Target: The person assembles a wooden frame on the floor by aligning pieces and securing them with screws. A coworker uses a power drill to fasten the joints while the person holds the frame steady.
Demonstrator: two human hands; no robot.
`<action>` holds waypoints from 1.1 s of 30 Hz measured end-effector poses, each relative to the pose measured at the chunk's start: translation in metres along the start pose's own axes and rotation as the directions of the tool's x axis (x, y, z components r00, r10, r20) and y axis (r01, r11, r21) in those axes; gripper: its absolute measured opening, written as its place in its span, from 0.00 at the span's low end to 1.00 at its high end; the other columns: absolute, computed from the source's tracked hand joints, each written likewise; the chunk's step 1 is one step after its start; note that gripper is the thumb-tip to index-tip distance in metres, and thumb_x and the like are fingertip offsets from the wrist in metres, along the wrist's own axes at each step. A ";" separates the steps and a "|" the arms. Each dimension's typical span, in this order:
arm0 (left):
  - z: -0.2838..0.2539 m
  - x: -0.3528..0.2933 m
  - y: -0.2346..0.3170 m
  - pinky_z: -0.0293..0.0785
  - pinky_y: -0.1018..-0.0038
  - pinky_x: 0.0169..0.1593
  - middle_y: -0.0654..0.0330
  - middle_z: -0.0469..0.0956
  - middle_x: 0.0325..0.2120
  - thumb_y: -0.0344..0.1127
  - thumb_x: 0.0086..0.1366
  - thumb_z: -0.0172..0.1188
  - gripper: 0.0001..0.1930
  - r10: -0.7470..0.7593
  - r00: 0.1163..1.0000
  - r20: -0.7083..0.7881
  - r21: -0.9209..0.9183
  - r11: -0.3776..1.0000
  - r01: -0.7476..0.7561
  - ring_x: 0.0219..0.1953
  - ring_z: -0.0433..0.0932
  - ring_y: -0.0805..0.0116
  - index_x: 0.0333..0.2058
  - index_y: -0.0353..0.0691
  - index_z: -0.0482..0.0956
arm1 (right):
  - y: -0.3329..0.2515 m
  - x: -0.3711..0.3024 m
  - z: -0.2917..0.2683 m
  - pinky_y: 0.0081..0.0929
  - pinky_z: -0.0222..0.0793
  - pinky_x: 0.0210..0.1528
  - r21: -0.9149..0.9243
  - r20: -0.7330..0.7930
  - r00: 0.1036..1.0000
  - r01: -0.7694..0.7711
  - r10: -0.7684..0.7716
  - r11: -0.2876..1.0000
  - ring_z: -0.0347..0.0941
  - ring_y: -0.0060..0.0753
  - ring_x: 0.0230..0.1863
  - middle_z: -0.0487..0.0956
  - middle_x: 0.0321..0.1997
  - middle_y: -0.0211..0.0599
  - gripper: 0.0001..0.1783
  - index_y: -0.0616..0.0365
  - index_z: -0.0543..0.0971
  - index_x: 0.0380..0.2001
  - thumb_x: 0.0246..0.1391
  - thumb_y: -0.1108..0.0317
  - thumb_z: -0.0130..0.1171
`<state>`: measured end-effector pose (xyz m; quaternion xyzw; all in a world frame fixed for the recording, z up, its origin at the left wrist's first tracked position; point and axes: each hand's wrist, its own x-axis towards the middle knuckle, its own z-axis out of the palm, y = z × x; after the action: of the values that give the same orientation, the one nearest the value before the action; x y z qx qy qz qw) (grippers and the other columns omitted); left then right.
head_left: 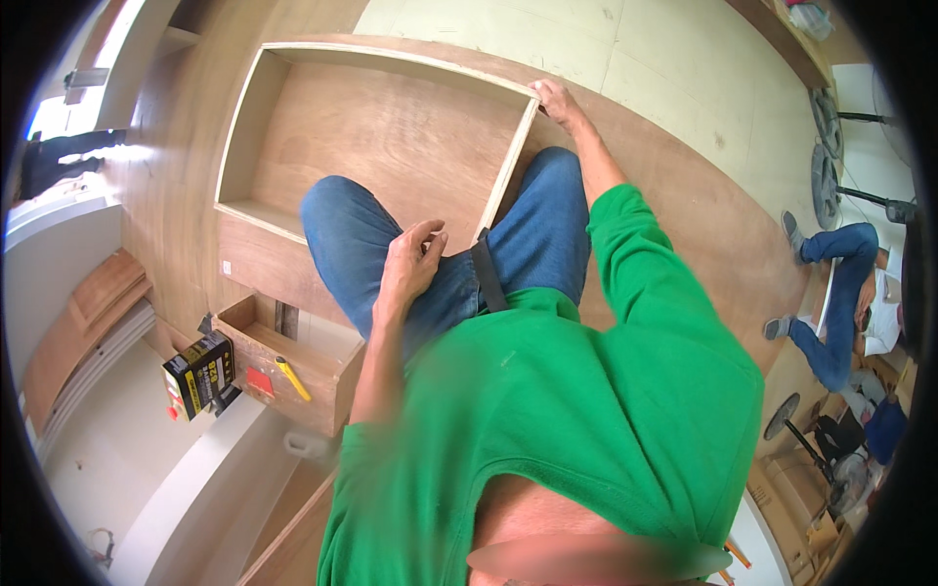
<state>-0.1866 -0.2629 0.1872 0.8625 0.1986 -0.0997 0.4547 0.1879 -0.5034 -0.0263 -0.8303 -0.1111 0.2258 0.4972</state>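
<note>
A shallow rectangular wooden tray-like box (391,127) with a thin raised rim lies in front of me, its flat plywood bottom showing. My right hand (557,104) grips its far right corner, the fingers closed around the rim. Above my left thigh, near the box's front edge, is my left hand (410,262). Its fingers are curled in toward the thumb; whatever they may hold is too small or hidden to make out. The box's near right side passes between my knees, partly covered by my jeans.
A large plywood sheet (674,225) lies under the box. At lower left stand an open wooden toolbox (327,391) with a yellow utility knife (293,379) and a black-and-yellow carton (200,371). Another person in jeans (821,303) sits at the right, near fans (826,186).
</note>
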 end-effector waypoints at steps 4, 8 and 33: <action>-0.007 -0.006 -0.002 0.82 0.63 0.47 0.45 0.89 0.43 0.37 0.75 0.65 0.16 -0.031 0.998 -0.053 -0.042 0.999 0.028 0.41 0.88 0.56 0.54 0.34 0.87 | -0.007 -0.032 0.036 0.43 0.74 0.67 -0.071 -0.248 0.968 0.008 -0.025 0.997 0.80 0.58 0.65 0.82 0.63 0.63 0.31 0.59 0.75 0.68 0.68 0.55 0.61; -0.007 -0.011 -0.012 0.81 0.66 0.46 0.49 0.88 0.39 0.37 0.75 0.66 0.15 -0.007 0.998 -0.062 -0.083 0.997 0.002 0.38 0.86 0.62 0.53 0.34 0.87 | -0.016 -0.054 0.072 0.48 0.72 0.71 -0.046 -0.410 0.912 -0.030 0.009 0.999 0.78 0.67 0.66 0.78 0.66 0.71 0.52 0.53 0.55 0.79 0.59 0.55 0.72; -0.025 -0.035 -0.036 0.83 0.60 0.53 0.42 0.89 0.45 0.39 0.76 0.62 0.17 0.041 0.996 -0.079 -0.227 0.972 -0.058 0.49 0.88 0.49 0.54 0.33 0.86 | 0.008 -0.020 0.061 0.46 0.74 0.67 -0.034 -0.331 0.933 -0.158 0.138 0.987 0.80 0.57 0.63 0.81 0.61 0.57 0.42 0.57 0.65 0.68 0.54 0.69 0.76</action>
<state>-0.2343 -0.2333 0.1871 0.8119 0.2040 -0.0329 0.5460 0.1404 -0.4684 -0.0522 -0.8768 0.0292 0.1180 0.4653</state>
